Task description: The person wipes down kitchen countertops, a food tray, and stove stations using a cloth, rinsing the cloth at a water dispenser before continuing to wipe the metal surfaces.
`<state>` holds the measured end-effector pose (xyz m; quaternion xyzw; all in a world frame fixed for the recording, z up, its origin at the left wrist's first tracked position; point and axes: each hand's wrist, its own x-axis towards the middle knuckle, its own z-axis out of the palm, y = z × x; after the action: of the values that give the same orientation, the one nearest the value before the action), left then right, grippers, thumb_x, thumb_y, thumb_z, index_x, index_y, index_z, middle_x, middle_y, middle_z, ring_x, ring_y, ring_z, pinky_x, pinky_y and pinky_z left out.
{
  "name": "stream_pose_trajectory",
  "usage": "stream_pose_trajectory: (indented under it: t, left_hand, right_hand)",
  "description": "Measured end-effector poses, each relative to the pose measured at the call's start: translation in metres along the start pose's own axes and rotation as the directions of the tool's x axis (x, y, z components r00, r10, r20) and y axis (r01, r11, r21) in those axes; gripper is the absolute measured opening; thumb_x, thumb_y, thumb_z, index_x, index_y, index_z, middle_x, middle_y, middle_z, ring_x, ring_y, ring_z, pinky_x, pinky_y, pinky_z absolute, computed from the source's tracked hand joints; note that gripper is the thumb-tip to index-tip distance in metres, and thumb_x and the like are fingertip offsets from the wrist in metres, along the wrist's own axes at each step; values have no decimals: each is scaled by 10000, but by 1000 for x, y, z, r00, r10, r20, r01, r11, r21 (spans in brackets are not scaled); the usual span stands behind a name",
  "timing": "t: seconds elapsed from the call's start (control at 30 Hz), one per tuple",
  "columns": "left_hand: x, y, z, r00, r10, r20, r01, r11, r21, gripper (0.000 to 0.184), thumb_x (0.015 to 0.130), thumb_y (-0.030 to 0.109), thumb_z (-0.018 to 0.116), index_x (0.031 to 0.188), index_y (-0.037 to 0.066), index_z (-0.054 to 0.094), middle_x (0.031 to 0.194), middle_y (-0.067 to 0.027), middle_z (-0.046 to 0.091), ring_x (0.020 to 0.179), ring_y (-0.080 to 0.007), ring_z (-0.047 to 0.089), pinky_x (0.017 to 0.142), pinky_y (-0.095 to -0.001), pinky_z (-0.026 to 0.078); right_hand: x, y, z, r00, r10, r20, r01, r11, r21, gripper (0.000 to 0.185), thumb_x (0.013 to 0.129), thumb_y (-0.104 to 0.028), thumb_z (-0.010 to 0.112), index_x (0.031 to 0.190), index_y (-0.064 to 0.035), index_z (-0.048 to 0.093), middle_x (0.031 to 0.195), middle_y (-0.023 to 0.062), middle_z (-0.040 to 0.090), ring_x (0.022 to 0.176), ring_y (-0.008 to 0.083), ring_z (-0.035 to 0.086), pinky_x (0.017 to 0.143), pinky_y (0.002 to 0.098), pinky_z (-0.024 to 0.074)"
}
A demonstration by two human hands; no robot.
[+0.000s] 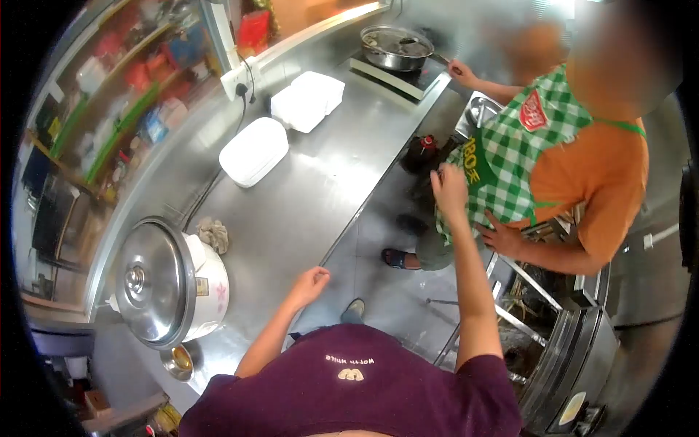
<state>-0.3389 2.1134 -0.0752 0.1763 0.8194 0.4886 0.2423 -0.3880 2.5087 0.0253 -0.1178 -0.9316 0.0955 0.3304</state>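
Note:
My left hand (312,284) is beside the front edge of the steel counter (320,189), its fingers curled loosely together with nothing visible in them. My right hand (449,188) is raised in front of a co-worker's green checked apron (502,167); its fingers are curled in, and I see no object in it. Whether it touches the apron I cannot tell. On the counter, to the left of my hands, lie a white lidded plastic container (254,152) and a stack of white takeaway boxes (308,101).
A co-worker on the right grips the handle of a lidded pan (397,48) on an induction cooker (393,76). A large rice cooker (171,284), a crumpled cloth (212,235) and a small metal bowl (178,362) stand at the left. A metal rack (520,313) is at the lower right.

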Motion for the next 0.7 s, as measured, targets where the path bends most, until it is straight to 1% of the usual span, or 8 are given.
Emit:
stream_pose_trajectory:
  t: [0.07,0.2,0.3,0.4,0.47,0.57,0.63,0.7]
  left_hand:
    - [18,-12,1,997,-23,-72,21,999,-28,250,868,254,562,997,47,614,644,-62,592,590,-134,541,564,-298,435]
    - [52,-16,-9,977,-104,-185,91,993,-76,237,874,246,559,999,50,612,661,-66,604,596,-133,546,568,-295,439]
    - [91,-14,-23,959,-187,-213,172,981,-88,242,880,257,555,1003,57,613,696,-86,626,614,-150,571,584,-294,447]
    - [126,16,-41,916,-274,-292,270,961,-55,257,881,276,554,1005,59,615,721,-106,639,626,-170,588,591,-295,454]
    - [151,19,-50,917,-217,-336,219,975,-31,252,886,282,547,997,66,616,719,-117,640,625,-186,597,580,-300,454]
    - [170,32,-61,901,-232,-366,257,966,19,242,883,275,553,990,67,615,687,-111,631,588,-177,587,552,-303,447]
    - [182,37,-67,901,-253,-351,279,960,27,233,880,268,558,985,67,615,665,-106,623,562,-170,578,536,-303,442]
    - [192,39,-67,861,-338,-380,340,938,-64,222,876,262,564,978,71,615,646,-98,615,541,-161,567,523,-300,437]
  right_hand:
    - [73,23,31,998,-68,-5,68,996,-63,242,777,-228,641,920,-48,568,933,114,545,903,298,517,712,404,444]
    - [197,67,87,998,-60,-13,53,951,-306,271,757,-259,636,931,-59,582,958,89,551,968,275,503,767,414,431]
    - [260,96,110,999,2,-43,-18,921,-390,267,748,-252,598,924,-52,587,994,89,545,1010,274,484,805,416,407]
    - [306,121,126,997,-56,-48,27,884,-466,259,747,-243,597,917,-47,587,1020,82,537,1018,276,479,827,429,394]
    - [336,150,148,927,-286,-242,154,879,-451,279,723,-233,603,933,-50,590,1041,61,533,1026,263,475,814,419,384]
    - [367,162,161,998,-56,-27,32,829,-558,272,697,-213,581,918,-62,632,1033,63,538,1040,246,469,811,405,356]
    - [381,175,172,997,-67,27,69,780,-622,231,706,-202,570,876,-64,646,1023,62,542,1033,242,472,807,418,355]
    - [395,189,184,994,-89,58,105,723,-683,184,734,-176,543,824,-67,662,1015,60,551,1023,235,476,796,433,354]
